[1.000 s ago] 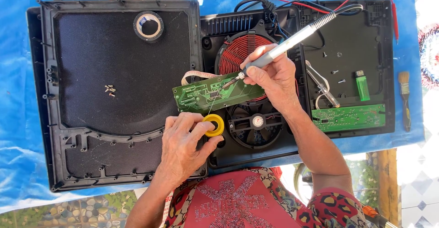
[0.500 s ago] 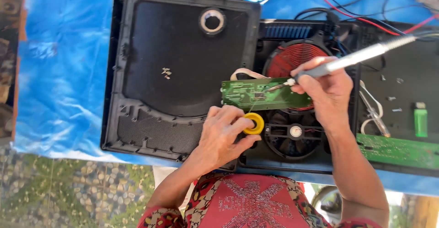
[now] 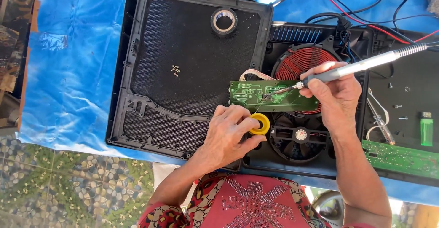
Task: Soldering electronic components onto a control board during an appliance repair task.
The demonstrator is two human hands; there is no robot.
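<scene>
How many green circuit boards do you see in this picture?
2. One green circuit board lies under the soldering iron tip in the right hand; the second green board lies at the right edge. Others may be hidden.

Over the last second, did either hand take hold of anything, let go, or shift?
No new grasp or release. The right hand keeps the soldering iron tip on the green circuit board; the left hand stays on the yellow solder spool. Only the camera view shifted, so the black cover sits more central.

Black cover panel (image 3: 183,59) lies open; cables (image 3: 366,22) crowd top right.
</scene>
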